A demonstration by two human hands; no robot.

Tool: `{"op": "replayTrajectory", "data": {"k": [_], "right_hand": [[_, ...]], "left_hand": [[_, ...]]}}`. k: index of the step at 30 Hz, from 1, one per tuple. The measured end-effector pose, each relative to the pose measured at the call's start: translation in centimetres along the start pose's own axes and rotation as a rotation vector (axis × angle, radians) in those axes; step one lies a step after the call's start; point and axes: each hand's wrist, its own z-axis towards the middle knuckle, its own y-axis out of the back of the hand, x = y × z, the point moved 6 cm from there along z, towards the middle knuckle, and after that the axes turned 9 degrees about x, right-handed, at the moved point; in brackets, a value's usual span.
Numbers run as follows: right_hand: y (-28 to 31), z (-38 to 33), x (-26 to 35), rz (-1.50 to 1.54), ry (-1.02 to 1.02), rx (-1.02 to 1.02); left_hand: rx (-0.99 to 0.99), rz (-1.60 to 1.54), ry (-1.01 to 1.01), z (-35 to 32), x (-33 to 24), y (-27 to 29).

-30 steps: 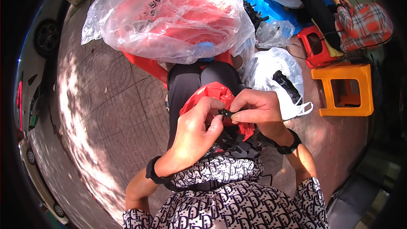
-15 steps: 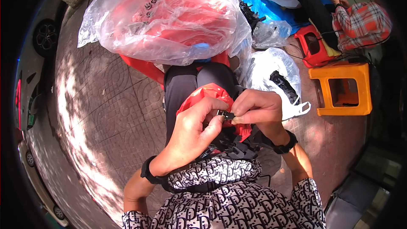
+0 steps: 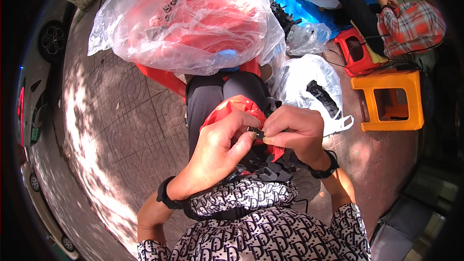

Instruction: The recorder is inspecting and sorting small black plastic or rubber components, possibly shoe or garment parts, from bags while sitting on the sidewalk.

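Observation:
Above my lap, both hands meet at a small black strap piece with a silvery metal end (image 3: pixel 255 131); its exact kind is too small to make out. Thumb and fingers of my left hand (image 3: pixel 220 137) pinch its metal end. My right hand (image 3: pixel 299 133) pinches the black end between thumb and forefinger, covering part of it. Beneath the hands, a red plastic bag (image 3: pixel 237 106) lies across my dark trousers. Several black strap-like pieces (image 3: pixel 266 168) are bunched in my lap near my waist, partly hidden by my hands.
Ahead stands a red stool covered by a large clear plastic bag (image 3: pixel 193 29), with small metal pieces (image 3: pixel 170 6) on it. A white bag (image 3: pixel 309 77) holding black pieces lies right, near an orange stool (image 3: pixel 386 101). Another person (image 3: pixel 411 26) sits far right by a blue sheet (image 3: pixel 309 12).
My right hand has turned slightly and its fingertips sit closer to my left ones, so less of the black piece shows. Otherwise the scene looks the same.

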Motion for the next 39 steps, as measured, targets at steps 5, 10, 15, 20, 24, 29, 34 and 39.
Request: {"op": "replayTrajectory", "data": {"k": [5,10,15,20,24,29,34,39], "right_hand": [[0.0,-0.3,0.4,-0.071,0.01,-0.023],[0.0,-0.6,0.5,-0.04,-0.025,-0.066],[-0.1,-0.9,0.4,-0.058,-0.034,-0.079],[-0.6,-1.1,1.4,-0.176,0.064,-0.118],[-1.3,-0.8,2.6,-0.38,0.208,-0.113],[-1.7,0.4,3.1,-0.443,0.157,0.077],[-0.5,0.3,0.3,-0.121,-0.061,0.199],[-1.4,0.3,-1.2,-0.001,-0.177,0.223]], "left_hand": [[0.005,0.067,-0.022,-0.1,-0.2,-0.2],[0.009,0.133,-0.077,-0.3,-1.0,-0.3],[0.066,0.057,-0.01,-0.2,-0.3,-0.5],[-0.013,0.092,-0.027,-0.6,-0.5,-1.0],[-0.075,0.137,-0.1,-0.5,-0.6,-1.1],[-0.105,0.019,-0.093,-1.1,0.3,-0.5],[-0.005,-0.071,-0.034,-1.3,0.3,-1.0],[-0.047,0.004,-0.051,-2.0,0.5,-1.3]]}}
